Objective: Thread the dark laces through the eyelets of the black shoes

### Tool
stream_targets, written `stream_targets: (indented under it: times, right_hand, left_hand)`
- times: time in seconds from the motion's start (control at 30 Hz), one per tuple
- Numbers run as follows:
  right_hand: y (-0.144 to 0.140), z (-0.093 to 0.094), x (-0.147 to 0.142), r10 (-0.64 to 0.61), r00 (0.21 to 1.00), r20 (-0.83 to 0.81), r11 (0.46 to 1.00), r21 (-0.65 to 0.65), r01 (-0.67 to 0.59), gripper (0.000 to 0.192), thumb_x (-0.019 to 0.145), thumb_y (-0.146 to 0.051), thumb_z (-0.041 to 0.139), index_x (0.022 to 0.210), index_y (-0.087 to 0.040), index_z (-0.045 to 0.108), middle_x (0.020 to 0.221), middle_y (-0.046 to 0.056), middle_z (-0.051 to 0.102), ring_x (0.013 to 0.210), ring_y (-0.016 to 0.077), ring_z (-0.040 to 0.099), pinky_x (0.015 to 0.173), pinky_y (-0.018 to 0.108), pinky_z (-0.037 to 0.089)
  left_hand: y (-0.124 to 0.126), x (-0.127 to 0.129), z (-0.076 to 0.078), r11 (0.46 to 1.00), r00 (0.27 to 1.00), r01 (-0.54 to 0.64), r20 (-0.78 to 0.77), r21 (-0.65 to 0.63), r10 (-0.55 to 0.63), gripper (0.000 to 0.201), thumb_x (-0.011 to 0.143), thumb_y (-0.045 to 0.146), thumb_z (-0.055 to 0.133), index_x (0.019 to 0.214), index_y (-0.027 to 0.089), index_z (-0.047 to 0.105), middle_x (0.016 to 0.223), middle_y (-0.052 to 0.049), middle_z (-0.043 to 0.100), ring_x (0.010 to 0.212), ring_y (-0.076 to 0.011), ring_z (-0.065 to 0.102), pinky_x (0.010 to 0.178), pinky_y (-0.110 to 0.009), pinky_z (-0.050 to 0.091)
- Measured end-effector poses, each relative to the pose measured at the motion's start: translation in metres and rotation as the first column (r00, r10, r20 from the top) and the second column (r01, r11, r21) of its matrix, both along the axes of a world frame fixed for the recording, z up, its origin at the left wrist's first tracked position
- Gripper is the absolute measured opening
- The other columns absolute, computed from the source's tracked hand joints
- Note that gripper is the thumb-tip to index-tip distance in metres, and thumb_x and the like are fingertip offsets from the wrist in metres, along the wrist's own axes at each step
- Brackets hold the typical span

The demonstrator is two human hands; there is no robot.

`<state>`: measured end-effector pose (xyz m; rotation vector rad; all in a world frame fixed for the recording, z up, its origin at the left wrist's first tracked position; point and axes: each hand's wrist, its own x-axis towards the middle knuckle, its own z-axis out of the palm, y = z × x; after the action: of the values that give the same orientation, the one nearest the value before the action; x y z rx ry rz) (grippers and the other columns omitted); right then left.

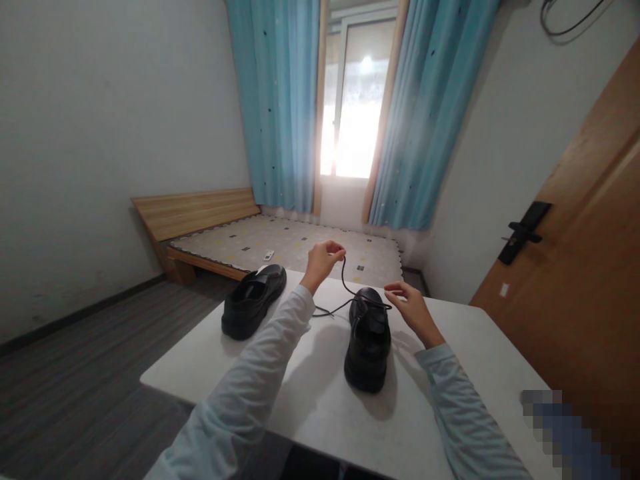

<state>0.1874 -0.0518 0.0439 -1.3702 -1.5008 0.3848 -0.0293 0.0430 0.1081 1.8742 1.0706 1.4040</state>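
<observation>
A black shoe (367, 350) stands on the white table, its heel toward me. From its front a black shoelace (344, 275) rises to my left hand (324, 259), whose fingers pinch it above the table. Another stretch of the lace runs left across the tabletop, behind my left wrist. My right hand (409, 305) hovers just right of the shoe's front, fingers apart and close to a loop of lace; I see nothing held in it. A second black shoe (250, 303) sits at the table's left side, left of my left forearm.
Beyond the white table (320, 390) is a low bed (300, 243) with a patterned mattress and a small white remote (269, 255) on it. A wooden door (575, 267) with a black handle is at the right. Blue curtains (285, 100) flank the window. A pixelated patch covers the lower right.
</observation>
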Motion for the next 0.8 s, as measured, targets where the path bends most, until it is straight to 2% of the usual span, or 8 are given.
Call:
stream_targets:
  times: [0.07, 0.17, 0.23, 0.33, 0.4, 0.5, 0.63, 0.8]
  right_hand:
    - [-0.003, 0.005, -0.007, -0.048, 0.997, 0.054, 0.996, 0.073, 0.044, 0.023, 0.076, -0.039, 0.056, 0.079, -0.017, 0.062, 0.079, 0.006, 0.065, 0.075, 0.0191, 0.061, 0.07, 0.033, 0.049]
    - [-0.007, 0.01, -0.02, 0.006, 0.976, 0.219, 0.996, 0.09, -0.027, 0.026, 0.08, -0.038, 0.051, 0.067, -0.018, 0.062, 0.07, 0.004, 0.062, 0.071, 0.0175, 0.058, 0.073, 0.033, 0.046]
    - [-0.008, 0.009, -0.029, 0.031, 0.941, 0.336, 0.996, 0.066, -0.056, 0.03, 0.082, -0.038, 0.051, 0.062, -0.019, 0.062, 0.069, 0.004, 0.061, 0.073, 0.0186, 0.057, 0.075, 0.033, 0.044]
    - [-0.007, 0.001, -0.039, 0.002, 0.907, 0.421, 0.997, 0.069, -0.034, 0.023, 0.081, -0.036, 0.054, 0.07, -0.02, 0.066, 0.077, 0.006, 0.062, 0.082, 0.0216, 0.056, 0.079, 0.035, 0.042]
    - [-0.004, -0.006, -0.042, -0.01, 0.897, 0.442, 0.996, 0.079, -0.028, 0.02, 0.08, -0.034, 0.055, 0.076, -0.019, 0.067, 0.083, 0.008, 0.061, 0.087, 0.0224, 0.054, 0.082, 0.036, 0.042]
    - [-0.001, -0.014, -0.043, -0.042, 0.894, 0.447, 0.995, 0.098, -0.002, 0.015, 0.077, -0.028, 0.057, 0.077, -0.02, 0.069, 0.095, 0.009, 0.058, 0.095, 0.0236, 0.052, 0.088, 0.038, 0.04]
    - [0.004, -0.022, -0.041, -0.026, 0.916, 0.399, 0.999, 0.039, 0.012, 0.016, 0.076, -0.024, 0.056, 0.074, -0.02, 0.071, 0.104, 0.01, 0.057, 0.101, 0.025, 0.051, 0.092, 0.042, 0.038]
    - [0.01, -0.027, -0.038, 0.046, 0.945, 0.322, 0.999, -0.011, -0.045, 0.018, 0.077, -0.025, 0.053, 0.076, -0.02, 0.071, 0.103, 0.009, 0.059, 0.102, 0.0238, 0.052, 0.095, 0.042, 0.037]
  left_hand:
    - [-0.005, 0.0, -0.013, 0.997, 0.997, -0.073, 0.004, 0.035, 0.073, 0.013, 0.076, 0.027, 0.062, 0.08, 0.015, 0.065, 0.08, -0.004, 0.07, 0.075, -0.0135, 0.066, 0.073, -0.023, 0.05]
    - [-0.011, 0.004, -0.031, 0.986, 0.985, -0.157, 0.084, 0.047, 0.153, 0.016, 0.081, 0.029, 0.056, 0.086, 0.017, 0.066, 0.087, -0.004, 0.069, 0.081, -0.013, 0.065, 0.076, -0.022, 0.05]
    - [-0.014, 0.007, -0.041, 0.997, 0.991, -0.08, 0.107, 0.009, 0.078, 0.017, 0.083, 0.027, 0.054, 0.089, 0.017, 0.066, 0.094, -0.005, 0.066, 0.075, -0.011, 0.066, 0.068, -0.019, 0.052]
    - [-0.019, 0.01, -0.056, 0.99, 0.993, 0.117, 0.032, -0.077, -0.115, 0.015, 0.08, 0.024, 0.057, 0.088, 0.017, 0.068, 0.093, -0.004, 0.064, 0.059, -0.0074, 0.062, 0.052, -0.017, 0.051]
    - [-0.022, 0.01, -0.064, 0.978, 0.983, 0.166, -0.06, -0.123, -0.174, 0.014, 0.076, 0.022, 0.062, 0.087, 0.017, 0.069, 0.082, -0.002, 0.065, 0.055, -0.0073, 0.059, 0.049, -0.017, 0.049]
    - [-0.025, 0.01, -0.072, 0.982, 0.976, 0.133, -0.154, -0.136, -0.154, 0.013, 0.072, 0.022, 0.066, 0.084, 0.018, 0.068, 0.072, -0.001, 0.066, 0.058, -0.0101, 0.06, 0.051, -0.018, 0.049]
    - [-0.026, 0.005, -0.079, 0.991, 0.95, 0.102, -0.288, -0.085, -0.123, 0.008, 0.074, 0.02, 0.063, 0.078, 0.02, 0.07, 0.075, -0.002, 0.069, 0.068, -0.0133, 0.062, 0.067, -0.023, 0.051]
    - [-0.029, 0.001, -0.083, 0.984, 0.91, 0.171, -0.376, -0.041, -0.174, 0.015, 0.077, 0.016, 0.058, 0.08, 0.022, 0.071, 0.081, -0.002, 0.07, 0.076, -0.0145, 0.062, 0.077, -0.025, 0.047]
